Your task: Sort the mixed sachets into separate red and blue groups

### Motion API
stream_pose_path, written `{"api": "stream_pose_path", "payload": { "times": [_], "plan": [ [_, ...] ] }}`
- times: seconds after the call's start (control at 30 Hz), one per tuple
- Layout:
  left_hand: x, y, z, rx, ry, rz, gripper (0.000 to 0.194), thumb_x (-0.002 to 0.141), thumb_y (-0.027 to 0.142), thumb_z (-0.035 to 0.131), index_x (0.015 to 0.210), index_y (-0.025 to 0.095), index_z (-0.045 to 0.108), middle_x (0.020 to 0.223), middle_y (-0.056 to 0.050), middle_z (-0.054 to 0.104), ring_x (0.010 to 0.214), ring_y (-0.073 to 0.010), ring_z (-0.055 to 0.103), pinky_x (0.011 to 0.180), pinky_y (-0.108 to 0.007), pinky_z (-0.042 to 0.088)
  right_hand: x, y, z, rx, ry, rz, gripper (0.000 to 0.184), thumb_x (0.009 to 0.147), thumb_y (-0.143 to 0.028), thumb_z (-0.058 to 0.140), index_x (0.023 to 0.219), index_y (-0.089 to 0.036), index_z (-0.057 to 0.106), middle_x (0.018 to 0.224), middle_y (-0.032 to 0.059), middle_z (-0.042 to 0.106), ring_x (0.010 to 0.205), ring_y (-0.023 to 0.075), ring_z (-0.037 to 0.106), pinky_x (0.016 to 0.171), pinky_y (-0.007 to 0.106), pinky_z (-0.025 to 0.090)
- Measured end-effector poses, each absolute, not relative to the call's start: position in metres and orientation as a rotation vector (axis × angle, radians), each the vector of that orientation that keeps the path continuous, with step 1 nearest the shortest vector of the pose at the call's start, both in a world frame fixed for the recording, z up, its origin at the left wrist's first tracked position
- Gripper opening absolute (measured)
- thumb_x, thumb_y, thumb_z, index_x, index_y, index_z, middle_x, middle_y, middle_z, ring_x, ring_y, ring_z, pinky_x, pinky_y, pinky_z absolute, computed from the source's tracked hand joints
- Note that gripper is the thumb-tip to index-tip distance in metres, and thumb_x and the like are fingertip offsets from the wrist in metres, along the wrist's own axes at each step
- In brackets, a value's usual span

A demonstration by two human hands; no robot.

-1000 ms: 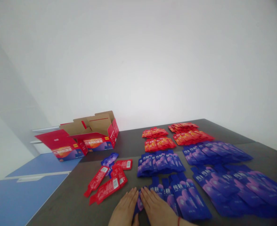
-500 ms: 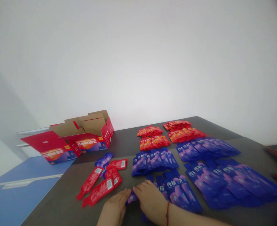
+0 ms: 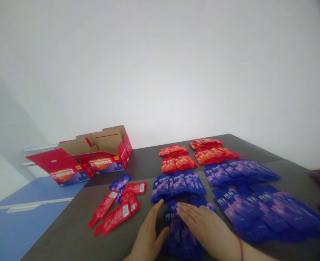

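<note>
In the head view a row of blue sachets (image 3: 173, 232) with purple fruit pictures lies at the near edge, fanned and overlapping. At its left side is my left hand (image 3: 149, 232), thumb and fingers apart, holding nothing. My right hand (image 3: 202, 224) rests over the sachets with fingers stretched out, hiding part of the row. Just beyond both hands lies another fanned group of blue sachets (image 3: 179, 184). Left of my left hand, red sachets (image 3: 113, 218) with barcodes lie loosely, some across a blue sachet (image 3: 120, 182).
Two red printed cartons stand open at the far left: a front carton (image 3: 73, 175) and a rear carton (image 3: 108, 165). Orange-red sachets (image 3: 179, 164) lie in fanned groups farther back. Larger blue groups (image 3: 269, 210) cover the right side. A blue surface (image 3: 40, 217) adjoins the dark table (image 3: 75, 224).
My hands were close together around a blue sachet; now they are apart. The right hand has shifted right onto the near row, where a blue sachet now lies at the left end.
</note>
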State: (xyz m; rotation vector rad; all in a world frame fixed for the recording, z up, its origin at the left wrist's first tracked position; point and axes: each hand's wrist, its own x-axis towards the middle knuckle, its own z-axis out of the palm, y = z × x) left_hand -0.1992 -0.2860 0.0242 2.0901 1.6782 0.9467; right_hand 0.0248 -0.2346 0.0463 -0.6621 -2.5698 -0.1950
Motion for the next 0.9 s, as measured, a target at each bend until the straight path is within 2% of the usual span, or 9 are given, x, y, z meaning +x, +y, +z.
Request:
{"api": "stream_pose_path", "payload": {
  "times": [0.17,0.33,0.5,0.6,0.8,0.9],
  "plan": [
    [-0.193,-0.291,0.011,2.333,1.432,0.72,0.074,0.077,0.018,0.055,0.142,0.022,0.022,0.143,-0.012,0.037,0.131,-0.0235,0.036,0.107,-0.042,0.034,0.031,-0.242,0.012,-0.722,-2.496,-0.43,0.039,0.082,-0.008,0.045,0.119,-0.012,0.055,0.117,0.0104,0.064,0.102,0.0223,0.06,0.078,0.034,0.05],
    [-0.192,-0.287,0.008,2.462,1.305,0.549,0.075,0.074,0.028,0.063,0.14,0.023,0.028,0.144,-0.011,0.036,0.132,-0.0245,0.034,0.109,-0.041,0.032,0.014,-0.25,-0.008,-0.735,-2.431,-0.442,0.031,0.083,-0.021,0.053,0.113,-0.015,0.058,0.109,0.0057,0.067,0.096,0.0222,0.059,0.077,0.033,0.048],
    [-0.194,-0.284,0.0,2.547,1.343,0.539,0.077,0.075,0.037,0.065,0.14,0.023,0.027,0.143,-0.012,0.038,0.129,-0.0236,0.039,0.104,-0.036,0.039,0.009,-0.251,-0.01,-0.68,-2.458,-0.345,0.054,0.077,-0.053,0.059,0.115,-0.015,0.055,0.105,0.0054,0.068,0.092,0.022,0.059,0.076,0.032,0.048],
    [-0.191,-0.284,-0.003,2.642,1.363,0.542,0.07,0.08,0.035,0.059,0.14,0.024,0.026,0.142,-0.009,0.041,0.126,-0.0212,0.043,0.101,-0.033,0.042,0.008,-0.252,-0.015,-0.679,-2.428,-0.368,0.045,0.08,-0.047,0.057,0.111,-0.015,0.056,0.103,0.005,0.068,0.091,0.021,0.059,0.075,0.031,0.048],
    [-0.182,-0.284,-0.013,2.904,1.489,0.523,0.055,0.09,0.017,0.038,0.143,0.022,0.021,0.132,-0.007,0.053,0.117,-0.0168,0.053,0.093,-0.025,0.048,0.003,-0.254,-0.033,-0.721,-2.395,-0.425,0.027,0.083,-0.03,0.055,0.107,-0.016,0.057,0.096,0.0043,0.069,0.088,0.0216,0.059,0.072,0.031,0.047],
    [-0.181,-0.282,-0.017,3.009,1.475,0.521,0.052,0.092,0.019,0.035,0.142,0.02,0.021,0.126,-0.007,0.058,0.113,-0.0166,0.057,0.09,-0.023,0.049,0.001,-0.252,-0.035,-0.683,-2.434,-0.421,0.024,0.083,-0.029,0.057,0.104,-0.017,0.057,0.095,0.0035,0.069,0.083,0.0203,0.059,0.068,0.029,0.047]
  ]
}}
